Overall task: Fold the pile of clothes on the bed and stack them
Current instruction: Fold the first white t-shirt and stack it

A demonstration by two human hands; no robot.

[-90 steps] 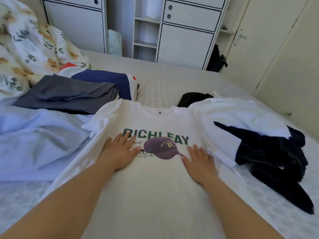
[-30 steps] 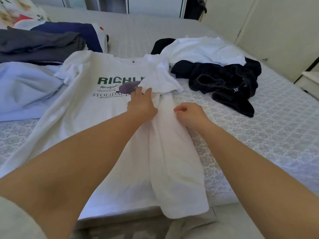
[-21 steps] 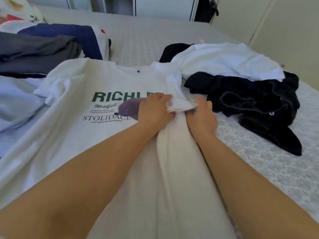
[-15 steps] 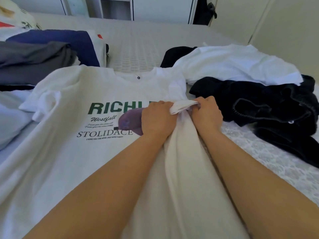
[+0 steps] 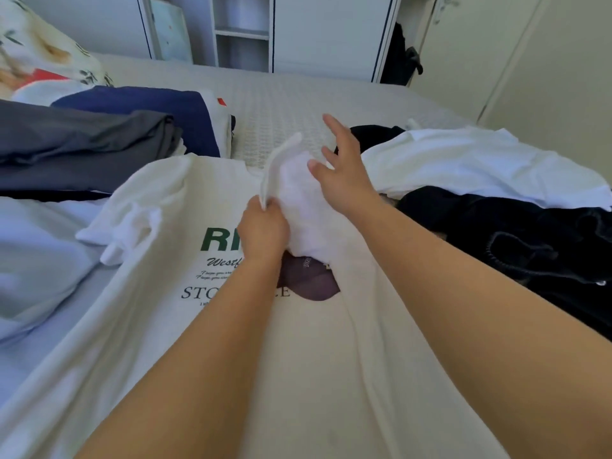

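Note:
A white printed T-shirt (image 5: 159, 293) lies face up on the bed, its right side folded in over the chest. My left hand (image 5: 263, 228) grips the hem of the folded-in right sleeve (image 5: 291, 180) and holds it up off the shirt. Just right of the sleeve, my right hand (image 5: 344, 173) hovers with its fingers spread, holding nothing. Folded grey (image 5: 79, 144) and navy (image 5: 165, 107) clothes sit stacked at the back left. A loose white shirt (image 5: 463, 164) and a black garment (image 5: 530, 243) lie in a heap at the right.
A pale blue sheet (image 5: 36, 260) is bunched at the left beside the shirt. A floral quilt (image 5: 36, 51) sits at the far left corner. The patterned bedspread (image 5: 298, 101) stretches back to white cupboards (image 5: 324, 31). Cream doors (image 5: 516, 54) stand at the right.
Both hands pinched the folded-in sleeve half a second ago. Now my right hand has let go and opened, while my left hand has lifted the sleeve up and toward the collar.

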